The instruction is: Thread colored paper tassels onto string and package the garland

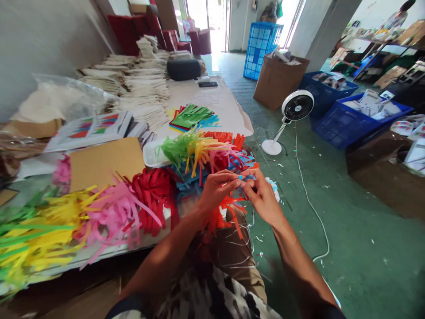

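My left hand [217,188] and my right hand [262,195] meet in front of me over my lap, fingertips pinched together on a small light-blue paper piece [241,177]. Orange fringed paper strips [223,215] hang down beneath my left hand. Just beyond my hands, at the table edge, lies a heap of fringed paper in green, yellow, orange, pink and blue [202,150]. Red [152,190], pink [116,217] and yellow [43,235] fringed bundles lie along the table to my left.
A long table [212,99] carries stacks of white paper [142,84], a brown card sheet [106,161], a white tray [151,155], a phone [207,84]. On the green floor stand a small white fan [292,115] with its cord, blue crates [358,117] and cardboard boxes [277,79].
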Demonstrator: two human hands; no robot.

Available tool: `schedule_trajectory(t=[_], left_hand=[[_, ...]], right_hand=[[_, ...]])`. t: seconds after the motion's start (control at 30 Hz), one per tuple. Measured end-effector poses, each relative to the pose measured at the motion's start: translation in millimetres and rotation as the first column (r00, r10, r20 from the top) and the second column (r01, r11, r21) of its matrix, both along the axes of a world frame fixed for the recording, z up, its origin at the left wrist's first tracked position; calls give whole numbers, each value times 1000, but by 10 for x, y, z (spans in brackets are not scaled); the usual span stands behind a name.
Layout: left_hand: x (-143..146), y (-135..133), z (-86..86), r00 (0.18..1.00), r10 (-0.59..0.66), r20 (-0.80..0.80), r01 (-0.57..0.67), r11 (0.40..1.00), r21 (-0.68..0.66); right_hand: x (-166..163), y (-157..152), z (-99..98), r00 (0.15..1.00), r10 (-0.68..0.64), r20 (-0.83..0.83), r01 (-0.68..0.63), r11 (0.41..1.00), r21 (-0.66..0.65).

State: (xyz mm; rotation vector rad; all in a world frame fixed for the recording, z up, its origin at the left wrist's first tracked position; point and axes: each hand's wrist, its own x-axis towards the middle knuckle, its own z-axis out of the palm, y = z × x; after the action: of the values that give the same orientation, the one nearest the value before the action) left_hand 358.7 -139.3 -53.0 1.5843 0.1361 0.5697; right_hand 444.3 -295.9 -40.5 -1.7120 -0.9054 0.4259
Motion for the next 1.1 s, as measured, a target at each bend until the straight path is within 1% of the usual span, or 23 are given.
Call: schedule_trajectory(t=[0.13,0.2,0.27,0.33,0.4,0.47,0.53,0.57,0.6,0.67,0.73,0.77,0.83,0.87,0.9,0.97,1.03,1.1], left_hand=[[-17,-23,-15,994,82,75,-95,979,182],[-23,-27,-27,982,123,140,-159,944,288],[-27,-29,-30,969,141,201,-211,897,389],[-30,-34,-21,961,137,240,-236,861,451],[-37,-53,-6,957,137,255,-251,832,495],[-53,-87,12,948,171,268,-294,794,532],[-79,-129,33,938,213,275,-334,770,543],[-95,-148,45,937,221,272,-338,774,536],[-110,-163,56,941,215,259,-324,792,517],[-136,-178,75,963,182,199,-253,865,434],[-146,-172,85,983,157,99,-179,945,275],[-145,-164,86,988,148,44,-153,971,185],[-137,-146,86,991,128,-37,-126,991,54],[-133,-137,88,991,119,-53,-118,993,23],[-130,-130,92,992,112,-57,-111,994,15],[-128,-118,109,994,99,-47,-97,994,42],[-130,-112,134,995,94,-36,-90,991,103],[-129,-115,156,994,107,-28,-99,976,193]], right_hand=[[-9,12,-42,999,-33,-37,34,999,6],[-4,21,-85,995,-37,-96,41,999,35],[4,27,-128,986,-22,-164,35,997,76],[0,30,-151,983,-12,-183,30,995,98],[-23,29,-150,991,-51,-123,63,994,93],[-64,24,-132,990,-138,4,137,988,74],[-110,18,-115,965,-223,140,215,974,67],[-131,13,-111,951,-249,183,240,968,72],[-147,7,-110,942,-265,207,253,964,81],[-168,-9,-114,939,-273,208,256,961,105],[-178,-28,-121,948,-253,196,233,965,117],[-181,-37,-123,951,-240,197,219,968,122],[-185,-51,-123,952,-220,211,196,972,128],[-187,-56,-122,950,-218,223,192,972,132],[-189,-59,-122,947,-220,236,193,972,134],[-190,-59,-126,938,-229,260,200,971,132],[-187,-54,-137,927,-241,288,211,969,129],[-183,-47,-150,918,-244,313,217,969,119]])
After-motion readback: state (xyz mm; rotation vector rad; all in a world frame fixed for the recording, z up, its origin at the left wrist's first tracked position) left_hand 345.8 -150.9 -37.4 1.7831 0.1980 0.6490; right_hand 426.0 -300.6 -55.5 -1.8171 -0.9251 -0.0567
